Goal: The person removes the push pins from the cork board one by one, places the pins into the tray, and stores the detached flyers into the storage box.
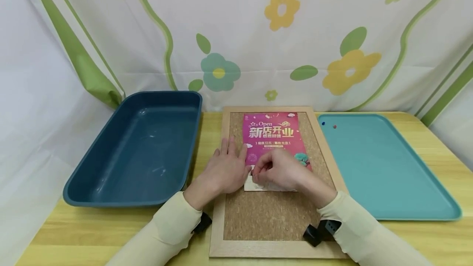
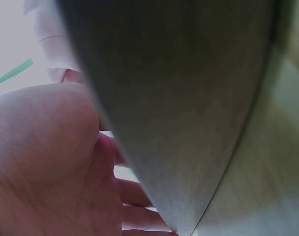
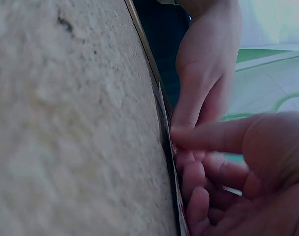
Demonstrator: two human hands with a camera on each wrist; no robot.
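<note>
Poster (image 1: 271,134): pink sheet with a pale lower strip, on the upper and middle part of the cork board (image 1: 269,218), inside its wooden frame (image 1: 217,221). The sheet's near edge seems slightly off the cork in the right wrist view.

Right hand (image 1: 278,171): narrow pinch at the poster's lower-left corner, apparently on a small dark thing (image 1: 252,172), perhaps a pin; too small to be sure. Left hand (image 1: 228,171): fingers straight and spread, across the left frame and beside the poster's left edge, thumb near the pinch.

Step in hand, judged: fixing that corner. Good practice: smooth the paper down first, so it does not buckle; steady the sheet just beside the pinch; push square to the cork, in from the very edge, to avoid tearing; keep the left thumb clear of any point.

Blue pin (image 1: 323,123) and red pin (image 1: 334,126) lie at the far left corner of the teal tray (image 1: 391,167), right of the board. Dark blue basin (image 1: 144,167) left of it. All on a wooden counter (image 1: 85,233).
</note>
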